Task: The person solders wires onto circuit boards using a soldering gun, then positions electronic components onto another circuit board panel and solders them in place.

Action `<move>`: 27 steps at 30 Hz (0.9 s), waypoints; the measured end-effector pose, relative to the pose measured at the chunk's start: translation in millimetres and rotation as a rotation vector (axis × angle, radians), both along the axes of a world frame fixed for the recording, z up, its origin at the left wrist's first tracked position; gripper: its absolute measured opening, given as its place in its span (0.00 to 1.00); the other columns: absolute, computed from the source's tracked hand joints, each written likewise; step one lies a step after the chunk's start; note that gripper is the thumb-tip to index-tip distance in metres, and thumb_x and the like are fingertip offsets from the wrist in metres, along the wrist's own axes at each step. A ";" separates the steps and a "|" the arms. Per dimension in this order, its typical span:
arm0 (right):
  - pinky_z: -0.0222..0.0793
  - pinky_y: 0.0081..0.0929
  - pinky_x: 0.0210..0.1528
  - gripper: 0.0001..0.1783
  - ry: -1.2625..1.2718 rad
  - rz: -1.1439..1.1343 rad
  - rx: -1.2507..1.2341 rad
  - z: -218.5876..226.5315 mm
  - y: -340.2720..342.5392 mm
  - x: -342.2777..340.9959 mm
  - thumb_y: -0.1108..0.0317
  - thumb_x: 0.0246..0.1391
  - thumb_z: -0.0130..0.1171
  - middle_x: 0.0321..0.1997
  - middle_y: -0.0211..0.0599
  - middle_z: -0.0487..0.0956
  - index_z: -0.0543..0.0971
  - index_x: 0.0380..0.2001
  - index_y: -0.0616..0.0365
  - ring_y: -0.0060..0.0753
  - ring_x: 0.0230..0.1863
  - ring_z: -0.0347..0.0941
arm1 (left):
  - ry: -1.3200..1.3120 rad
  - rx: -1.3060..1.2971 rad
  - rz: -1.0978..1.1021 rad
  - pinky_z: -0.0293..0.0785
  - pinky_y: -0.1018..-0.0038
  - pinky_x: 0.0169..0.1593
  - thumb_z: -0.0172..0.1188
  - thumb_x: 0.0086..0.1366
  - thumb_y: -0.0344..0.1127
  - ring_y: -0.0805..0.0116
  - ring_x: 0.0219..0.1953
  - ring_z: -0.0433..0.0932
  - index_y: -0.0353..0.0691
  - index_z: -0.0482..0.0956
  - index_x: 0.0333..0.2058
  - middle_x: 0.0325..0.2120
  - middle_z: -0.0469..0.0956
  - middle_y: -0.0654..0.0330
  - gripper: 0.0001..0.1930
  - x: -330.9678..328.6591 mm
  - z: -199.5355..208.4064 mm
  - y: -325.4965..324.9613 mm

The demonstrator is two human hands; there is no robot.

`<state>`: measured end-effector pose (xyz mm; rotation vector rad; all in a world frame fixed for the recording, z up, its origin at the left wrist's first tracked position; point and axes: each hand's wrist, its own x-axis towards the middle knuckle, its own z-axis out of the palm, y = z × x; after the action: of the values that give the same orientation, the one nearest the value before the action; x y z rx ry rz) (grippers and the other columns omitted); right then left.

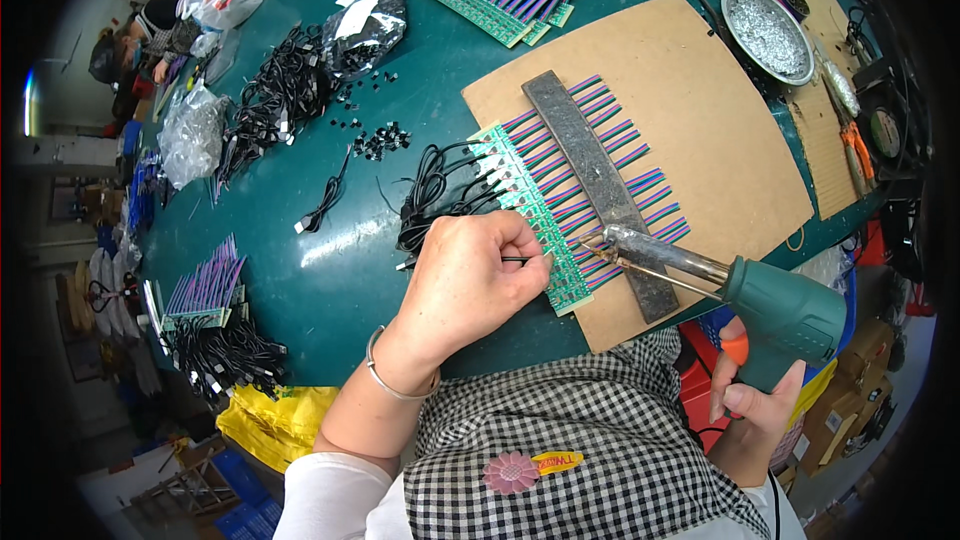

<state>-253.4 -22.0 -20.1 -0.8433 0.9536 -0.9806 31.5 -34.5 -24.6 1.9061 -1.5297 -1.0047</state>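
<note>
Watching over the head view: left hand [470, 275] is knuckles-up at the near end of a long green circuit board [533, 208], thumb and forefinger pinching a thin black cable [514, 259], the other fingers curled in. Right hand [765, 402] is wrapped round the grip of a green soldering gun [790, 315], forefinger on its orange trigger. I read the hot end as hovering over the striped wires [648, 182] just beside the board; can't tell from here if it touches anything. The board lies slantwise at the left edge of a brown sheet [720, 140], a dark flat bar [598, 180] lying across its striped wires, I judge as a weight. A bunch of black cables [426, 202] meets the board's far stretch; the near stretch shows no cables that I can make out. My judgement: soldering cables to the board one by one, partway along, this one being lined up. Next move calls for the cable end held steady on its pad, the tip brought in briefly, and neighbouring joints left alone.
</note>
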 end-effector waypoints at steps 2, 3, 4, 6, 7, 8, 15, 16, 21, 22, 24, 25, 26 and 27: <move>0.73 0.21 0.17 0.34 -0.053 0.081 0.061 -2.1 0.8 -9.2 0.80 0.36 0.62 0.42 0.58 0.69 0.59 0.49 0.76 0.30 0.20 0.70 | 0.001 0.000 0.003 0.65 0.85 0.21 0.63 0.49 0.28 0.87 0.18 0.65 0.31 0.74 0.20 0.14 0.73 0.66 0.07 0.6 0.7 0.6; 0.73 0.21 0.17 0.34 -0.053 0.080 0.061 -2.0 1.4 -7.3 0.80 0.36 0.62 0.42 0.58 0.69 0.59 0.49 0.76 0.30 0.20 0.70 | 0.000 0.002 0.004 0.65 0.85 0.21 0.63 0.49 0.28 0.87 0.18 0.65 0.31 0.74 0.21 0.14 0.74 0.66 0.07 0.2 0.6 0.4; 0.72 0.20 0.17 0.34 -0.057 0.065 0.034 -1.6 2.3 -3.5 0.81 0.36 0.62 0.41 0.57 0.70 0.60 0.48 0.76 0.30 0.20 0.71 | 0.000 0.002 0.003 0.65 0.85 0.21 0.63 0.49 0.28 0.87 0.18 0.65 0.31 0.74 0.21 0.14 0.74 0.66 0.07 -0.3 0.8 0.2; 0.72 0.20 0.18 0.33 -0.060 0.051 0.006 -3.1 3.6 -1.5 0.81 0.36 0.62 0.41 0.56 0.70 0.60 0.48 0.76 0.29 0.20 0.71 | 0.006 0.010 0.008 0.66 0.85 0.22 0.63 0.49 0.28 0.87 0.19 0.66 0.31 0.75 0.21 0.14 0.74 0.65 0.07 -0.6 1.3 0.2; 0.72 0.20 0.18 0.32 -0.044 0.083 0.023 -4.7 4.9 -2.2 0.82 0.36 0.62 0.40 0.55 0.70 0.61 0.48 0.75 0.29 0.20 0.71 | 0.006 0.010 0.008 0.66 0.85 0.22 0.63 0.49 0.28 0.87 0.19 0.66 0.31 0.75 0.21 0.14 0.74 0.65 0.07 -0.1 0.9 0.4; 0.72 0.20 0.18 0.32 -0.029 0.114 0.041 -6.4 5.9 -2.8 0.82 0.36 0.62 0.39 0.54 0.71 0.61 0.47 0.75 0.29 0.20 0.71 | 0.004 0.008 0.004 0.67 0.84 0.22 0.63 0.49 0.28 0.87 0.19 0.67 0.31 0.75 0.21 0.14 0.74 0.65 0.07 0.7 0.0 0.5; 0.71 0.19 0.18 0.32 -0.003 0.202 0.029 -11.5 5.5 -7.4 0.81 0.36 0.62 0.38 0.52 0.70 0.61 0.47 0.75 0.29 0.20 0.70 | -0.007 0.004 -0.008 0.68 0.84 0.23 0.63 0.49 0.27 0.86 0.19 0.69 0.31 0.75 0.21 0.15 0.75 0.64 0.07 0.2 1.8 -0.1; 0.69 0.21 0.13 0.32 -0.015 0.107 0.021 -5.9 3.2 -0.5 0.78 0.35 0.62 0.37 0.51 0.68 0.60 0.45 0.77 0.30 0.16 0.69 | -0.008 0.005 -0.007 0.68 0.84 0.23 0.63 0.49 0.27 0.86 0.19 0.69 0.31 0.75 0.21 0.15 0.75 0.64 0.07 0.4 1.1 0.1; 0.65 0.21 0.07 0.34 -0.025 0.011 -0.034 -6.9 -2.1 0.0 0.74 0.36 0.63 0.37 0.53 0.67 0.58 0.43 0.80 0.31 0.10 0.66 | 0.003 0.004 0.004 0.69 0.84 0.23 0.63 0.49 0.27 0.86 0.19 0.69 0.31 0.75 0.21 0.15 0.75 0.64 0.07 0.7 0.2 0.4; 0.65 0.21 0.07 0.34 -0.032 0.024 -0.038 -8.0 -2.2 -1.2 0.74 0.36 0.63 0.37 0.54 0.67 0.58 0.43 0.81 0.31 0.09 0.66 | 0.004 0.002 0.003 0.69 0.84 0.23 0.63 0.49 0.27 0.86 0.19 0.69 0.31 0.75 0.21 0.15 0.75 0.64 0.07 0.7 0.1 0.3; 0.65 0.20 0.07 0.33 -0.038 0.034 -0.043 -7.1 -3.4 0.4 0.74 0.36 0.63 0.37 0.55 0.67 0.57 0.43 0.81 0.30 0.09 0.66 | -0.001 0.004 -0.006 0.69 0.84 0.23 0.63 0.49 0.27 0.86 0.20 0.69 0.31 0.75 0.21 0.15 0.75 0.64 0.07 0.7 -0.5 0.0; 0.65 0.20 0.07 0.34 -0.052 -0.017 -0.084 -5.0 -5.8 5.5 0.73 0.36 0.63 0.34 0.54 0.68 0.57 0.43 0.81 0.30 0.09 0.66 | 0.000 0.003 -0.008 0.69 0.84 0.23 0.63 0.49 0.27 0.86 0.20 0.69 0.31 0.75 0.21 0.15 0.75 0.64 0.07 -0.1 -0.3 -0.6; 0.65 0.20 0.07 0.34 -0.066 -0.068 -0.126 -3.7 -8.2 7.9 0.72 0.37 0.63 0.30 0.52 0.69 0.57 0.44 0.81 0.29 0.09 0.66 | -0.007 -0.003 -0.007 0.69 0.84 0.23 0.63 0.49 0.27 0.86 0.20 0.69 0.31 0.75 0.21 0.15 0.75 0.64 0.07 -1.1 0.0 -1.1; 0.65 0.20 0.07 0.34 -0.062 -0.070 -0.130 -6.0 -10.6 3.6 0.72 0.37 0.63 0.30 0.52 0.69 0.57 0.44 0.81 0.29 0.09 0.66 | -0.012 -0.012 -0.006 0.69 0.84 0.23 0.63 0.49 0.27 0.86 0.19 0.69 0.31 0.75 0.21 0.15 0.75 0.63 0.07 -1.6 1.1 -1.2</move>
<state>-249.9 -32.5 -26.0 -0.8875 0.8783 -1.1323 29.9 -35.6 -23.5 1.9039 -1.5453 -0.9858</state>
